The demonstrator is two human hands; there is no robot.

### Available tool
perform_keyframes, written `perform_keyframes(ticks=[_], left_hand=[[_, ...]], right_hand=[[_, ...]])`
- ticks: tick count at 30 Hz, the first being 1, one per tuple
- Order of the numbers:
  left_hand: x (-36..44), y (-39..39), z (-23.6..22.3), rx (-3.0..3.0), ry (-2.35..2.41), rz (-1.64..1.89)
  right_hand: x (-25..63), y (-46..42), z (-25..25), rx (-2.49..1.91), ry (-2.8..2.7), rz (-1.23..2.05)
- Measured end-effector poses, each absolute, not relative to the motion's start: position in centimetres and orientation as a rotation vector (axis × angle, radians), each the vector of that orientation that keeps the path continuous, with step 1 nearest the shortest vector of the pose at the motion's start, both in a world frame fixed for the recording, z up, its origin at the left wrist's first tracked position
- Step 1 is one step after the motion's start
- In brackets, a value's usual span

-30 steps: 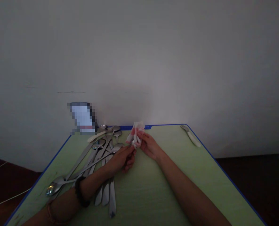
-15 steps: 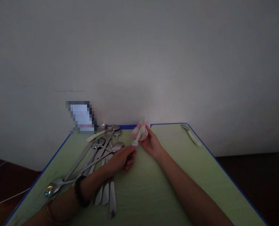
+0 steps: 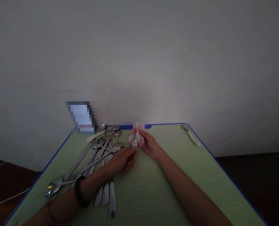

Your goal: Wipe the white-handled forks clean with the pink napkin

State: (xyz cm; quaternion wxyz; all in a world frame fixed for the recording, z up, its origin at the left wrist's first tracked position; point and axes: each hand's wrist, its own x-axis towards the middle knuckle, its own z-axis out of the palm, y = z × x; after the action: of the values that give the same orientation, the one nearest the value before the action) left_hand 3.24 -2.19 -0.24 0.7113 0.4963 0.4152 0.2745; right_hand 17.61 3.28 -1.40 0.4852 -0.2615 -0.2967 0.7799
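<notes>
The left hand (image 3: 121, 159) was closed on the near end of a utensil (image 3: 135, 143), probably to steady it, while the right hand (image 3: 150, 145) pinched the cloth (image 3: 138, 130) around its farther part. Both were above the surface (image 3: 148, 188), near a spoon (image 3: 117, 147); a fork (image 3: 193, 138) lay well apart.

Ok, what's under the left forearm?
Under the left forearm is metal cutlery: three flat handles emerge on the near side, with spoons beyond it. The crossing is covered, so I can't match handles to heads.
</notes>
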Motion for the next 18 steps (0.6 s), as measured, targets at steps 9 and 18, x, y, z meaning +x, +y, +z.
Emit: perform_keyframes(ticks=[9,18], left_hand=[[3.24,-2.09,-0.37,1.106,0.943,0.607],[3.23,-2.18,-0.26,1.127,0.934,0.603]], right_hand=[[17.86,3.51,-1.21,-0.551,-0.542,1.933],[17.88,3.68,-0.81,-0.524,-0.41,1.932]])
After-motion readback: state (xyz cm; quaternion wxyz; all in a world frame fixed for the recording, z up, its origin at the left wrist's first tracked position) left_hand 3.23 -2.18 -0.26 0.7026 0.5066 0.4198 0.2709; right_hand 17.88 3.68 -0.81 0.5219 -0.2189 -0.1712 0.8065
